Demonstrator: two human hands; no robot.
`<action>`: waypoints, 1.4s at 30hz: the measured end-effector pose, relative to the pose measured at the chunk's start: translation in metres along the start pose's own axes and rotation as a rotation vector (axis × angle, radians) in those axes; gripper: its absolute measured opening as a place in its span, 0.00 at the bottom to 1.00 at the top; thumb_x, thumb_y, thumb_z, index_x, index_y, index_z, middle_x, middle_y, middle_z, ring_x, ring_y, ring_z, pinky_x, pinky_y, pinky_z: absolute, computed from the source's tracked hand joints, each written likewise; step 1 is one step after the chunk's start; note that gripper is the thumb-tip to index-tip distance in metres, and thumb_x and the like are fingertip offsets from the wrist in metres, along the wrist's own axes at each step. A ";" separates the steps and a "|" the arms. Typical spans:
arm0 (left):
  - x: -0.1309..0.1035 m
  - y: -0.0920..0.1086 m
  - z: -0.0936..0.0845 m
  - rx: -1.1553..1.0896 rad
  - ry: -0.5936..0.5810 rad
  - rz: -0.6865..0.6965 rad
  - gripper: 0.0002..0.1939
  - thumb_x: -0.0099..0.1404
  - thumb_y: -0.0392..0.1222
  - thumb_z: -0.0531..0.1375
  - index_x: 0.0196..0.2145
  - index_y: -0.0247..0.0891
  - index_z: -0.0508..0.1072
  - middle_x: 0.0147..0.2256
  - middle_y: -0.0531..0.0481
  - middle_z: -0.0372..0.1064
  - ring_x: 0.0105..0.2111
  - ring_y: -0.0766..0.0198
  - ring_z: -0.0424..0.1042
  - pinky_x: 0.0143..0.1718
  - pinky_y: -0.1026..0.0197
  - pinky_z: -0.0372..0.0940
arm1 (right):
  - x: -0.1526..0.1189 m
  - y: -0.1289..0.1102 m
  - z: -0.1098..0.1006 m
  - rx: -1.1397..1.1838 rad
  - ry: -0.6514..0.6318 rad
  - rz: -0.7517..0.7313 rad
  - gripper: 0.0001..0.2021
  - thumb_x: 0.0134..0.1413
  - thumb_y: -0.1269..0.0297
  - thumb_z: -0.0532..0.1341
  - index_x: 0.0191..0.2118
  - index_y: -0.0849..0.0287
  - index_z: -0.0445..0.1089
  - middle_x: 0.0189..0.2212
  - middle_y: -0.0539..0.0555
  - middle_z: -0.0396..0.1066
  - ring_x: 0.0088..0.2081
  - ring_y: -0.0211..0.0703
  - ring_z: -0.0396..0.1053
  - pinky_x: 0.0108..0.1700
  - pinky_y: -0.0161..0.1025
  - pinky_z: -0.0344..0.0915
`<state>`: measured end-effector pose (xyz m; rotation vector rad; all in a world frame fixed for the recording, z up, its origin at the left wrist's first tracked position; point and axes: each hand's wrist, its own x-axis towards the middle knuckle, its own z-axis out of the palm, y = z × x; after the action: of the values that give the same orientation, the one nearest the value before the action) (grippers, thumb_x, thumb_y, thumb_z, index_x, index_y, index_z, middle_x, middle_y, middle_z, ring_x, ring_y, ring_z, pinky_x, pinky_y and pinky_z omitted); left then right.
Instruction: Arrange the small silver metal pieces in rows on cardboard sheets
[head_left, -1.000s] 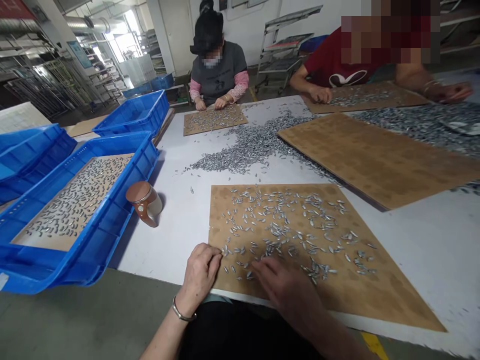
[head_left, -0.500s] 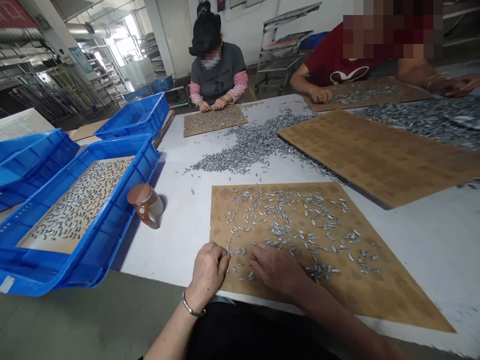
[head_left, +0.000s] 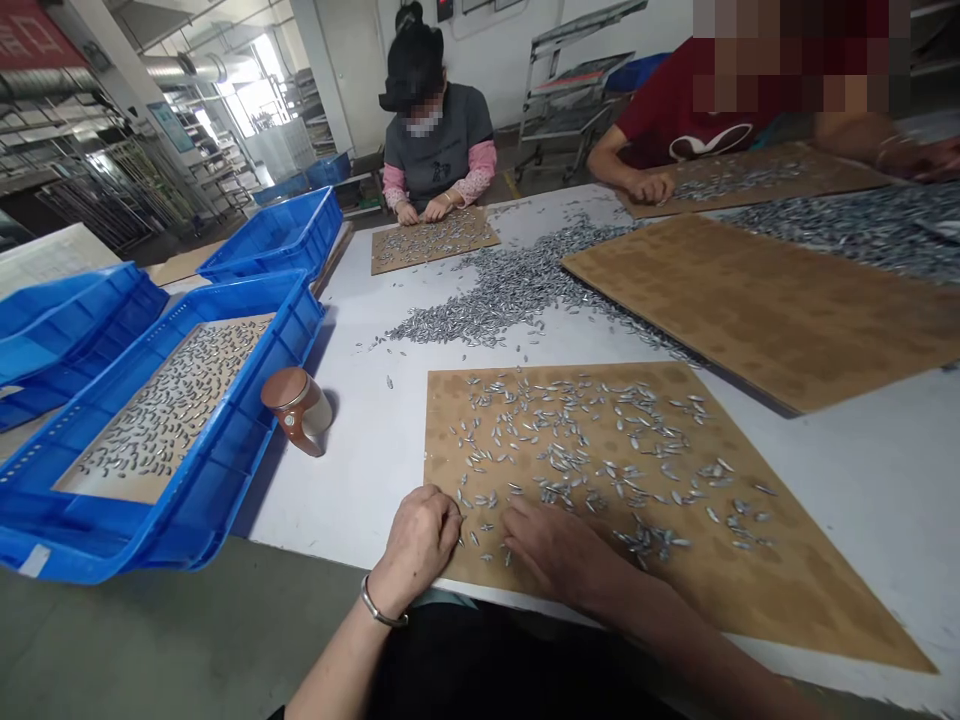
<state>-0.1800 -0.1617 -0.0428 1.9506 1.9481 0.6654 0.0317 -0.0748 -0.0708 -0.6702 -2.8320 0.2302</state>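
Observation:
A brown board (head_left: 810,590) lies on the white table in front of me, with many small silvery, spindle-shaped pieces (head_left: 566,458) scattered over it. At its left edge my left hand (head_left: 421,537) rests with fingers curled and pressed together; whatever the fingertips hold is hidden. My right hand (head_left: 555,548) is over the near left part of the board, fingers bent down among the pieces and closed, their tips mostly out of sight. A few loose pieces lie between the two hands. Just right of the right hand is a denser cluster of pieces (head_left: 651,540).
A brown-lidded mug (head_left: 300,408) stands left of the board. Further left, a blue crate (head_left: 259,470) holds a sheet covered in pieces. Beyond lies a large heap of pieces (head_left: 487,300), with a bare brown board (head_left: 757,310) at right. Two people (head_left: 439,150) work across the table.
The whole view has shifted slightly. My right hand has moved very little over the board, and a few small pieces between the hands lie differently. My left hand stays at the board's edge.

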 end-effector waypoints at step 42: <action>0.012 -0.026 0.002 0.137 0.083 0.231 0.12 0.76 0.36 0.51 0.37 0.39 0.73 0.35 0.47 0.69 0.38 0.58 0.69 0.41 0.57 0.68 | 0.059 -0.012 -0.006 0.077 -0.035 0.211 0.10 0.68 0.71 0.54 0.35 0.57 0.70 0.37 0.53 0.74 0.37 0.42 0.71 0.35 0.38 0.53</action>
<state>-0.2009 -0.1493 -0.0567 2.2908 1.8764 0.6974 -0.0232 -0.0580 -0.0518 -0.9568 -2.7672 0.3878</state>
